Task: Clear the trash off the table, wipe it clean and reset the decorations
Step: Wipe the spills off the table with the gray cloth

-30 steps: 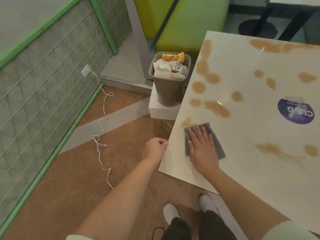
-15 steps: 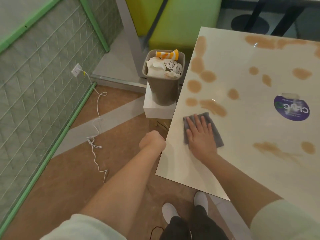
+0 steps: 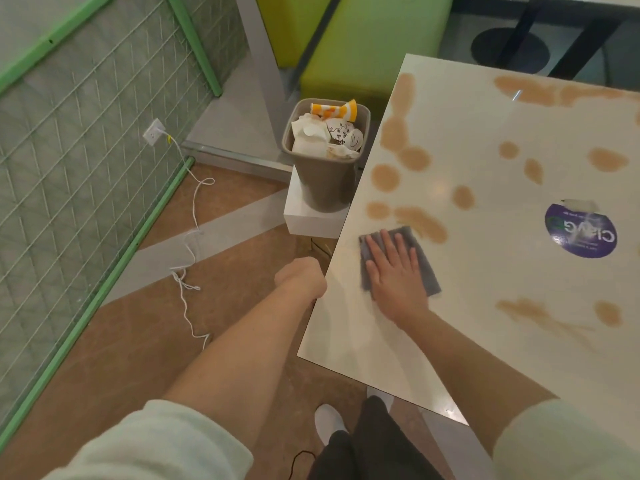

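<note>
Right hand [image 3: 396,277] flat on cloth [image 3: 427,275]

A white cable [image 3: 189,237] trails from a wall socket [image 3: 153,132] across the brown floor [image 3: 104,358], crossing a pale grey stripe [image 3: 221,233]. Green-framed wire mesh panels [image 3: 79,126] line the wall. Lime-green seat blocks [image 3: 367,39] stand beyond, and a black round pedestal base [image 3: 509,51] sits further back.
</note>
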A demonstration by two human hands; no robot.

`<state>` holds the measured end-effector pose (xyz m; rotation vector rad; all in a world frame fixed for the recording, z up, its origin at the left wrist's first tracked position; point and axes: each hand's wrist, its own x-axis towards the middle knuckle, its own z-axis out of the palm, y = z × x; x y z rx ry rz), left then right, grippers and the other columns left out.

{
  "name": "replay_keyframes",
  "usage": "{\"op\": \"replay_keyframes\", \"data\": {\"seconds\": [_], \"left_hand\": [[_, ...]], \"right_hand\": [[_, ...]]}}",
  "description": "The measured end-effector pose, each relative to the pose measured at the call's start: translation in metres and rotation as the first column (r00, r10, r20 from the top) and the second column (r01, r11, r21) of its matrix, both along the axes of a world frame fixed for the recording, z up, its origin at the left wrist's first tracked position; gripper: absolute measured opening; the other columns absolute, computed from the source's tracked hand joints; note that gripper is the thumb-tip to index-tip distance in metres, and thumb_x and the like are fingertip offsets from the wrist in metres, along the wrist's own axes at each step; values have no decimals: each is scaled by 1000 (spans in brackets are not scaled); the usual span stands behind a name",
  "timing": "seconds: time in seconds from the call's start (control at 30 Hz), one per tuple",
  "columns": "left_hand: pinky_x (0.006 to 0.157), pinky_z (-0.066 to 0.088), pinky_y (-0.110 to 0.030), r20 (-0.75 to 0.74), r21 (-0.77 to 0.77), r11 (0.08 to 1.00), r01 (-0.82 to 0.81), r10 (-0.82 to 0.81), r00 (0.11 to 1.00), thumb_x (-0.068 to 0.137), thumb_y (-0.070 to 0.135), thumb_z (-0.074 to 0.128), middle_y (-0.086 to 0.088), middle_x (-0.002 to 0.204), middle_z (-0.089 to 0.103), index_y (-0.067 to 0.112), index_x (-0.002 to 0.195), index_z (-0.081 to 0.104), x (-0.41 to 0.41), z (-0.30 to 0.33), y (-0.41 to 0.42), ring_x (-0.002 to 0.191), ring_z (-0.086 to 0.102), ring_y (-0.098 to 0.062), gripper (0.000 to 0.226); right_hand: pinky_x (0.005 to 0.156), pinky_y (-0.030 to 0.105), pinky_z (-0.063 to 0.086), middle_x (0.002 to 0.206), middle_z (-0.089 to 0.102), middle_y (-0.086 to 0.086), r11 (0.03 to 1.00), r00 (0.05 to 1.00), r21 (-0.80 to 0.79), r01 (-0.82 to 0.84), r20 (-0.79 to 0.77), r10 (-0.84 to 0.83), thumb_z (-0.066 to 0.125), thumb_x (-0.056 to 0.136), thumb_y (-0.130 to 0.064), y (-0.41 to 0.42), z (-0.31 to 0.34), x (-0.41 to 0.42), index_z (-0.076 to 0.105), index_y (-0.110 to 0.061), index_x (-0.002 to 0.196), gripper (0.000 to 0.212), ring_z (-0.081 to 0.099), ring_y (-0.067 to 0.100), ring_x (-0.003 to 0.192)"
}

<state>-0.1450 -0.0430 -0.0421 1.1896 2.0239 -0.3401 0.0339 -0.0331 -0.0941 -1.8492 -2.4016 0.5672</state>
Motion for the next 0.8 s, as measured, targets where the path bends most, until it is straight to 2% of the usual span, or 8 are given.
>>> {"op": "replay_keyframes", "data": {"seconds": [0.1,0.17,0.3,0.4,0.47,0.6,0.7,0.8], "left_hand": [[81,58,-31,28,-26,999,-22,22,999,76,10,59,3,83,73,22,96,71,-4,-2,2,76,72,-16,26],[81,59,-31,67,-34,998,-44,46,997,76,9,59,4,81,75,21,95,74,-6,-3,4,73,73,-15,26],[77,61,-36,145,-46,992,-118,123,982,80,7,61,-5,83,75,14,93,72,-11,-8,0,75,74,-19,18],[78,61,-38,166,-53,989,-137,144,976,81,6,61,-7,84,75,17,80,64,-11,-8,-1,79,74,-21,12],[79,61,-37,164,-56,988,-142,149,975,80,7,61,-7,85,75,14,88,68,-10,-7,-1,79,74,-20,13],[77,61,-35,173,-57,993,-104,113,979,80,3,59,-5,80,74,8,102,69,-10,-5,2,77,74,-22,25],[76,60,-37,226,-83,996,-38,56,972,83,1,63,-7,95,66,11,109,58,-11,-1,11,80,72,-27,28],[78,58,-34,300,-51,996,77,-58,952,76,-2,73,-6,111,62,11,122,49,-14,-3,25,95,66,-25,54]], "right_hand": [[122,42,1,163,14,0,992,996,99,79,40,-83,14,103,-38,-35,-4,3,19,-26,156,54,2,21,151],[121,44,3,163,15,0,997,999,77,11,39,-14,14,103,-39,-54,-4,-5,20,-26,155,54,2,22,151],[121,39,-4,164,4,-7,974,975,44,-222,29,221,11,104,-42,-41,-6,-7,11,-33,156,53,-9,15,150],[120,36,-11,164,-1,-9,977,977,29,-214,14,213,4,100,-46,-4,-4,6,10,-34,156,57,-14,12,149],[120,34,-12,164,0,-8,994,995,35,-100,13,99,2,99,-46,9,-5,18,10,-33,156,59,-12,13,150],[121,41,0,163,16,1,988,993,108,108,41,-113,13,102,-38,-17,-5,21,22,-25,155,56,5,22,151],[120,44,3,163,14,1,997,999,63,34,18,-36,11,102,-38,-45,0,-9,23,-25,155,56,2,23,151],[120,39,-9,164,-2,-5,994,994,16,-112,1,112,1,99,-44,-23,1,-25,10,-33,156,58,-15,17,149]]}}
